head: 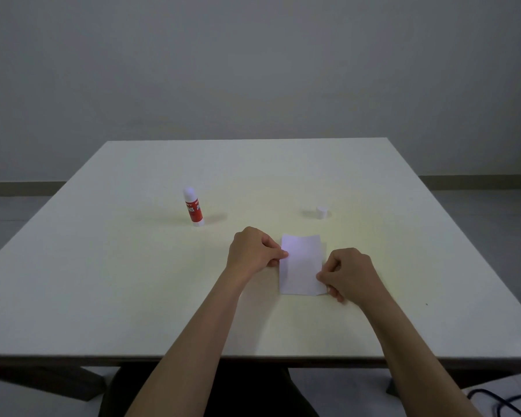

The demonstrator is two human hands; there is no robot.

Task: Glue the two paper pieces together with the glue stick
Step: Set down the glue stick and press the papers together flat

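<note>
Head view is showing a person seated at a pale, matte rectangular table point(133, 266), both bare forearms reaching over its near half. A small white rectangular paper sheet point(301, 266) is lying flat just right of centre; a sliver of a second white edge is peeking out along its right side, so the two pieces are probably stacked, though I cannot tell for sure. The left hand point(253, 251) is pinching the sheet's upper left edge between thumb and forefinger, the other fingers curled in. The right hand point(348, 273) is pinching the lower right edge the same way. A red-and-white upright glue stick point(194, 207) is standing uncapped well to the left and farther back, and its small white cylindrical cap point(321, 212) is sitting apart, beyond the paper.

Paper this thin is likely handling as very light, floppy and easy to crease or slide, so holding it at opposite edges looks sensible; pressing flat from the middle outward would suit the bond.
</note>
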